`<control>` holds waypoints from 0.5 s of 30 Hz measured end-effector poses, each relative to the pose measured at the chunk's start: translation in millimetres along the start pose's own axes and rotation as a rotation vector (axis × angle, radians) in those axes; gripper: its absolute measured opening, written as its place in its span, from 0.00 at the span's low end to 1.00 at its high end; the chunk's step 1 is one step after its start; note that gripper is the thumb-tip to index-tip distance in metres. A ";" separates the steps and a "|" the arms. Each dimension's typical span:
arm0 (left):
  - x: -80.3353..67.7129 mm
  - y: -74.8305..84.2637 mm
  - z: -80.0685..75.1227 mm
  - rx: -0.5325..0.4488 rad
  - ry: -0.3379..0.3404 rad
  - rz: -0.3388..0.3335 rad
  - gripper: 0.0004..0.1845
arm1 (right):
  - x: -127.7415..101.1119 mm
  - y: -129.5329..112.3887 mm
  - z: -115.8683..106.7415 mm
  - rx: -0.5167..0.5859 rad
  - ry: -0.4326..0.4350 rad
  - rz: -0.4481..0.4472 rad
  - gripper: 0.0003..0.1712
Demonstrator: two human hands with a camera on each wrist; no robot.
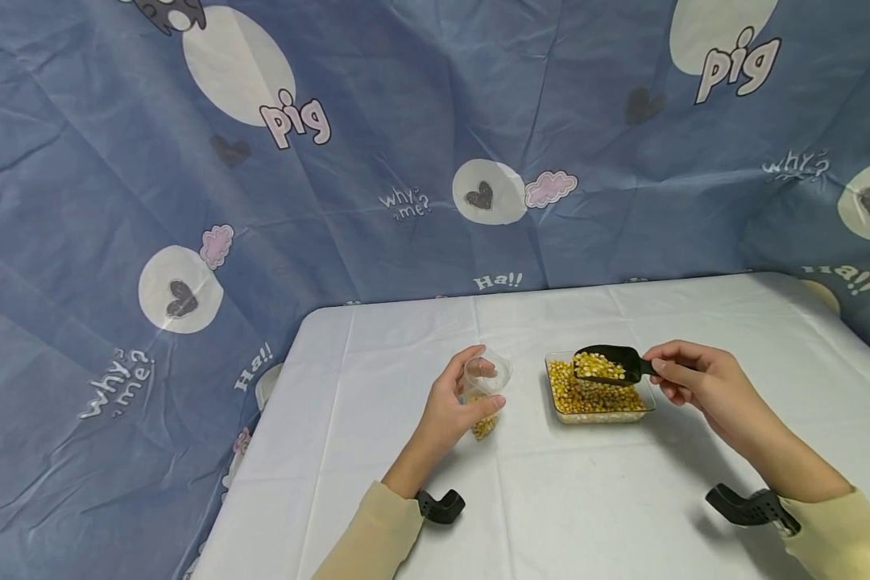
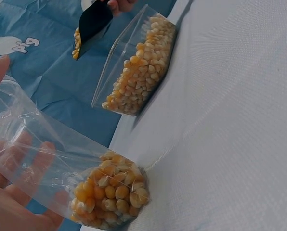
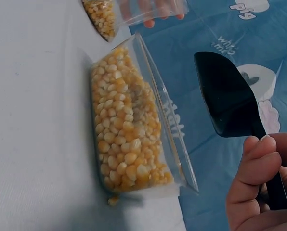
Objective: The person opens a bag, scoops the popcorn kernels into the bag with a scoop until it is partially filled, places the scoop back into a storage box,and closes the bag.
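My left hand (image 1: 449,403) holds a clear plastic bag (image 2: 42,139) upright, fingers and thumb curled round its open mouth. Corn kernels (image 2: 112,192) fill the bottom of the bag, which stands on the white cloth. In my right hand (image 1: 703,383) is the handle of a black scoop (image 1: 627,362), pinched between thumb and fingers. A heap of yellow kernels (image 1: 596,366) lies in the scoop, which is held over a clear rectangular container (image 1: 600,417). That container is well filled with corn kernels (image 3: 124,125) and sits right of the bag.
A white cloth (image 1: 580,491) covers the table. One loose kernel (image 3: 113,200) lies beside the container. Behind the table hangs a blue printed curtain (image 1: 406,121). Each wrist wears a black band mount (image 1: 442,506).
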State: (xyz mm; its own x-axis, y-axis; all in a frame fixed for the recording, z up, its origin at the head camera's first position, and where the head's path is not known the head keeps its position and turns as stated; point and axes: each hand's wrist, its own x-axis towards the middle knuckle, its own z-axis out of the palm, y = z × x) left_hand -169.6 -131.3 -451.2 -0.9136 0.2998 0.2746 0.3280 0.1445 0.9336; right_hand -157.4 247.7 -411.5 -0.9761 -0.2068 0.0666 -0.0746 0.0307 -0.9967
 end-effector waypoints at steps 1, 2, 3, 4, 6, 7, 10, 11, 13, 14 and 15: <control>-0.1 0.2 0.0 0.001 0.000 0.001 0.41 | 0.4 -0.8 0.7 0.009 -0.001 -0.001 0.13; -0.1 0.5 0.0 0.001 0.000 0.000 0.41 | 0.9 -1.6 1.4 0.020 -0.003 -0.001 0.13; -0.2 0.9 -0.1 0.000 0.000 0.000 0.41 | 1.2 -2.4 2.2 0.027 -0.004 -0.001 0.13; -0.2 1.3 -0.1 -0.001 0.000 0.001 0.41 | 1.5 -3.2 3.0 0.032 -0.006 -0.001 0.13; -0.2 1.8 -0.1 -0.002 -0.002 0.002 0.41 | 2.1 -4.9 4.7 0.041 -0.011 0.000 0.13; -0.3 1.8 -0.1 -0.003 -0.003 0.003 0.41 | 2.4 -5.8 5.6 0.041 -0.013 0.001 0.14; 0.0 1.4 -0.3 -0.002 -0.005 0.000 0.42 | 3.6 -8.2 9.0 0.039 -0.016 0.003 0.14; 0.1 1.2 -0.2 -0.002 -0.006 0.000 0.42 | 4.1 -8.9 10.3 0.038 -0.015 0.002 0.14; 0.4 0.8 -0.2 -0.006 -0.006 0.003 0.41 | 5.1 -9.4 12.6 0.036 -0.015 -0.003 0.14; 0.6 0.6 -0.2 -0.010 -0.006 0.005 0.41 | 5.7 -9.5 13.8 0.036 -0.015 -0.007 0.14; 0.8 0.4 -0.1 -0.014 -0.006 0.008 0.41 | 6.2 -9.4 14.9 0.038 -0.016 -0.011 0.13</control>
State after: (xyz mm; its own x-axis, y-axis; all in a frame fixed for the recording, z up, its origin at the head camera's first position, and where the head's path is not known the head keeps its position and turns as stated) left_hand -170.3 -131.1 -450.5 -0.9095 0.3064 0.2808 0.3320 0.1293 0.9344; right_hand -159.7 231.5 -402.4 -0.9718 -0.2227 0.0772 -0.0772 -0.0089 -0.9970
